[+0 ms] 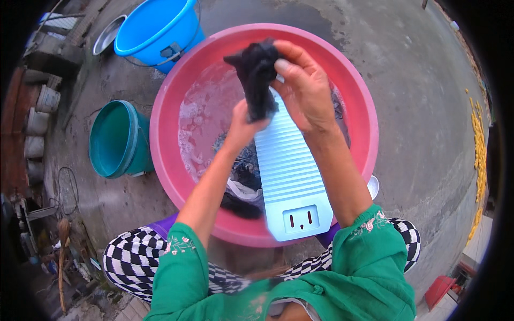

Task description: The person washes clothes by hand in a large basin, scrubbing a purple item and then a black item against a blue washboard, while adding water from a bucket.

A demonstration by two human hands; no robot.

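Note:
Both my hands hold a wet black cloth (pixel 256 75) up over a large pink basin (pixel 166 160). My right hand (pixel 305 88) grips the top of the cloth, while my left hand (pixel 243 125) clutches its lower end from underneath. A pale blue ribbed washboard (pixel 289 171) leans in the basin just below the cloth, its near end resting on the rim. Soapy water (pixel 201 117) fills the basin, and more dark and white laundry (pixel 241 187) lies soaking to the left of the board.
A blue bucket (pixel 155 29) stands behind the basin at upper left, with a metal bowl (pixel 107 35) beside it. A teal bucket (pixel 115 139) sits to the left. Concrete ground surrounds everything; a red object (pixel 439 291) lies at lower right.

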